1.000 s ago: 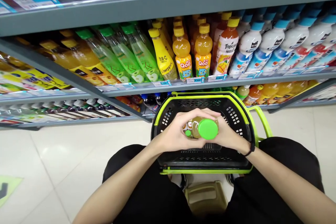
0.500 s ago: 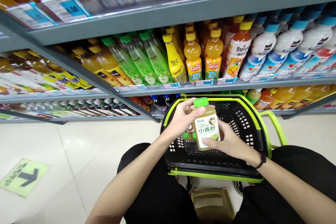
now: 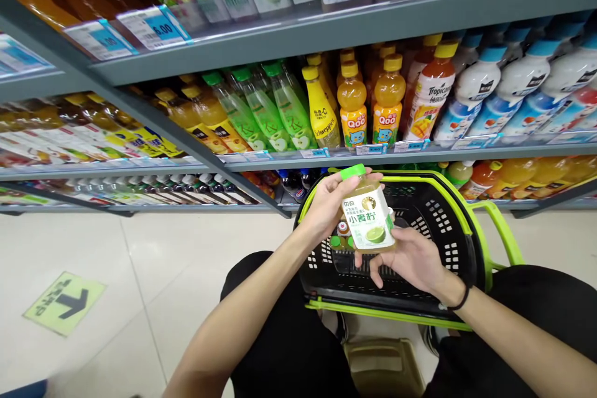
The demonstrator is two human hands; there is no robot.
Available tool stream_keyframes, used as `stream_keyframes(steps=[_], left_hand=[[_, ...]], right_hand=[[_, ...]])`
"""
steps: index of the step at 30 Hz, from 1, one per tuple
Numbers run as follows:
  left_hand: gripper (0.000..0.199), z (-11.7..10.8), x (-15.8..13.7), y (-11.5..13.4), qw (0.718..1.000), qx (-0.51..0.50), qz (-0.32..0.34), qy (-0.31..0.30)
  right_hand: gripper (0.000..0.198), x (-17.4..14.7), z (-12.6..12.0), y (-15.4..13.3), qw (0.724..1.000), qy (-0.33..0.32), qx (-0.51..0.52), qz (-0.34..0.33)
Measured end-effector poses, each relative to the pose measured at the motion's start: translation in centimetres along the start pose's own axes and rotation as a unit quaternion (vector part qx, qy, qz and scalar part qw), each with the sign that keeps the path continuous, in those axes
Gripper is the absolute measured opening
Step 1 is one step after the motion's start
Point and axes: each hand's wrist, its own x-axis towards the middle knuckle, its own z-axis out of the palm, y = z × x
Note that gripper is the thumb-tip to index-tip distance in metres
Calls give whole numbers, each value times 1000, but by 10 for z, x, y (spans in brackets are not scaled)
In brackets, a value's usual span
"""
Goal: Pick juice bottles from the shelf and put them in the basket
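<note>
At mid-frame, the left hand [image 3: 330, 200] pinches the green-capped bottle [image 3: 368, 221] below its cap; the right hand [image 3: 415, 258] is loosely spread, thumb by its lower right corner — a firm upper grip, lightly braced below, should steady it; beneath sits the black basket [image 3: 345, 284]; shelves [image 3: 289, 46] span the upper frame.

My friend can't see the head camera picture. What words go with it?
A person's left hand holds a green-capped bottle with a lime on its label, right hand at its lower side, over a black shopping basket. Behind, grey shelves hold rows of colorful drinks.
</note>
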Motion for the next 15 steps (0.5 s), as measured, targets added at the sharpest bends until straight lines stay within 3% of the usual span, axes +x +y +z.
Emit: stream_keyframes(steps=[6, 15], left_hand=[[42, -3, 2, -2, 1000, -4, 8, -1], [41, -5, 4, -1, 1000, -17, 13, -10]], right_hand=[[34, -2, -2, 5, 988, 42, -136, -54], [57, 3, 1, 6, 953, 147, -251, -88]])
